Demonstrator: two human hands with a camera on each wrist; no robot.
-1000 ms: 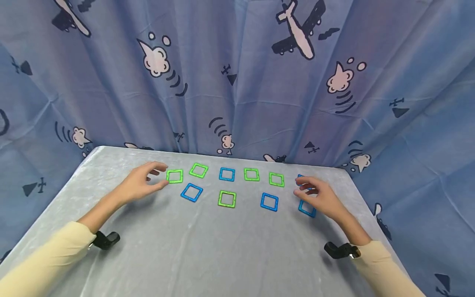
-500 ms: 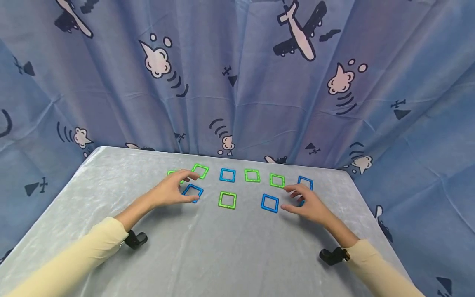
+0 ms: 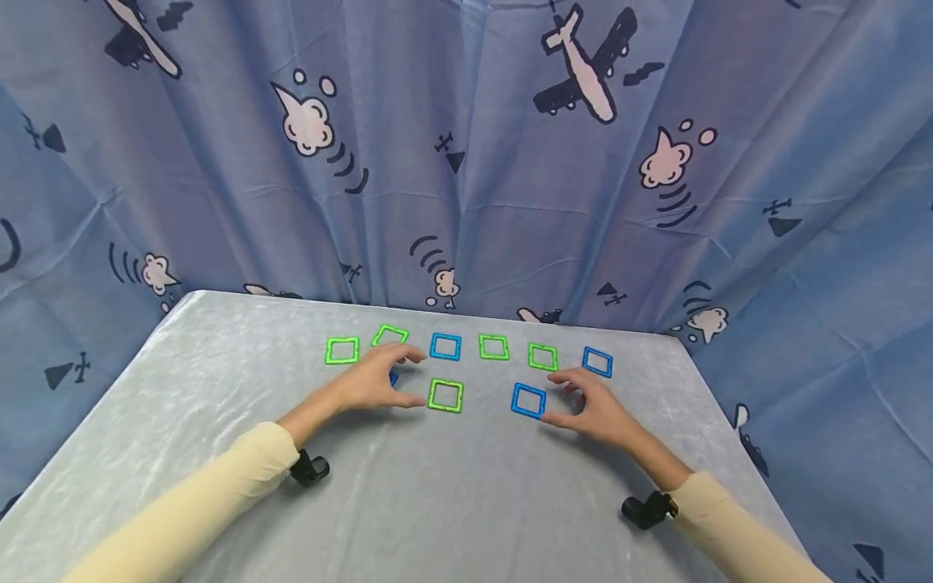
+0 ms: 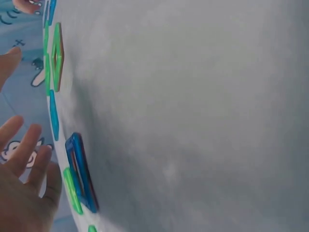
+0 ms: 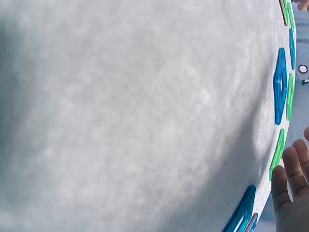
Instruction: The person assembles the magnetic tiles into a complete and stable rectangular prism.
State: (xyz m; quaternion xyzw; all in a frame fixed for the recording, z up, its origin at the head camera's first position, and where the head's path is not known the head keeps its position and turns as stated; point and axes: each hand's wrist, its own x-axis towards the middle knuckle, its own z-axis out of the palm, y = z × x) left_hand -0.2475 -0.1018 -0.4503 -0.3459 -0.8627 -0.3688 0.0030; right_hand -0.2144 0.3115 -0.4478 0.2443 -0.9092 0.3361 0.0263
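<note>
**Poised, with nothing held**

No grip is seen on either side. The left hand (image 3: 372,383) is held released, thumb and fingers parted, over a blue plastic-looking hollow square frame (image 4: 85,171); its thumb is pointed at the left edge of a green plastic-looking hollow square frame (image 3: 445,410), though whether contact is made cannot be told. The right hand (image 3: 594,409) is likewise relaxed, its thumb tip brought to the near right corner of a second blue frame (image 3: 513,397), touching or just short of it. By this hand a third blue frame (image 5: 246,198) is hidden from the head view, but it is shown by the right wrist view.

These frames make up the near row. Beyond it, a far row is formed by four green frames (image 3: 495,359) and two blue frames (image 3: 445,358). All are laid flat and apart on the grey cloth-covered table (image 3: 437,502), presumably so that each can be reached singly. The gap between thumb and fingers seems to be kept so that a frame could be taken by its edges.
</note>
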